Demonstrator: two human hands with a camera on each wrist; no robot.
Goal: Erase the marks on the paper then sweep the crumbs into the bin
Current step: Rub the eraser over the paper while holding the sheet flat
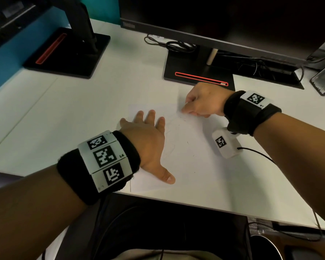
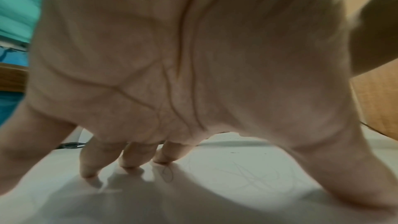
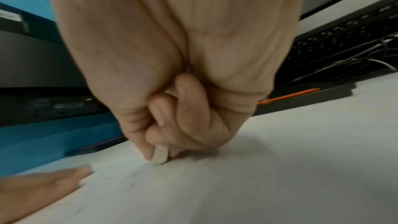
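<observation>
Two hands are at work on one thin white sheet of paper [image 1: 186, 156], which lies flat on the white surface [image 1: 73, 109] in front of the black monitor stand [image 1: 198, 76]. From the head view, the left hand [image 1: 146, 139] lies flat on the sheet with fingers spread and straight, holding nothing. The right hand [image 1: 203, 100] is curled up at the far edge of the sheet. Faint grey pencil marks [image 1: 174, 128] and tiny dark crumbs [image 1: 188, 142] sit between the hands. No bin shows clearly.

From the left wrist, the fingertips [image 2: 127, 164] and thumb press down on the paper like a little bridge. Paper is light and slides and wrinkles easily, I think — so it needs this flat press near the rubbing spot.

From the right wrist, the thumb and fingers pinch a small cream rubber eraser [image 3: 160, 156] low down, its tip touching the paper. It looks soft and bendy — a grip close to the tip should keep it from folding.
</observation>
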